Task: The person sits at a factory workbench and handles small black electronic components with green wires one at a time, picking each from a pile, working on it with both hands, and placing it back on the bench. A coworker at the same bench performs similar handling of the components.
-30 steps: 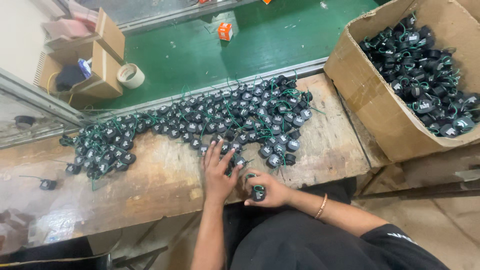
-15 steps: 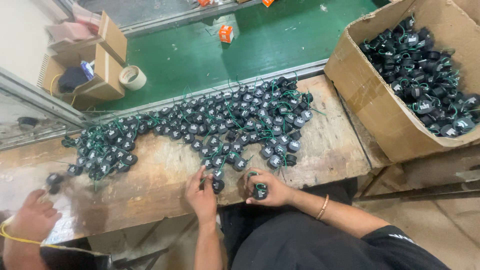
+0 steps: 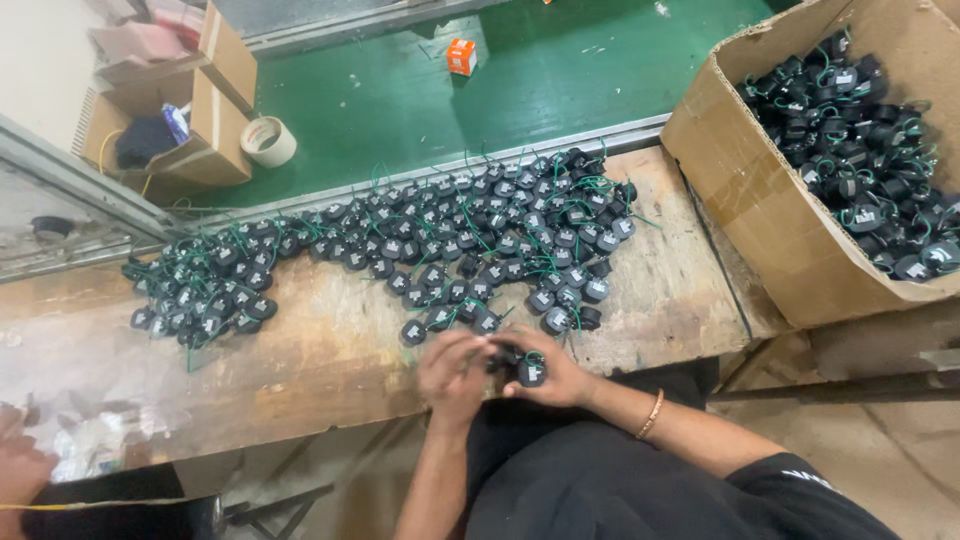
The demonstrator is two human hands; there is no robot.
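Note:
My left hand (image 3: 452,367) and my right hand (image 3: 552,377) meet at the near edge of a worn wooden bench (image 3: 330,350). Together they hold a small round black part with green wire (image 3: 528,371); the left hand is blurred, its fingers on the part's left side. Just beyond the hands a long pile of the same black parts with green wires (image 3: 470,240) spreads across the bench, reaching far to the left.
A large open cardboard box (image 3: 760,220) full of the same parts stands at the right. Beyond the bench lie a green floor, smaller cardboard boxes (image 3: 190,120), a tape roll (image 3: 268,141) and a small orange box (image 3: 461,57). Another person's hand (image 3: 20,460) shows at bottom left.
My left hand drew back from the pile with a part and joined my right hand at the bench's edge. The other person's hand came in at the left, then moved lower.

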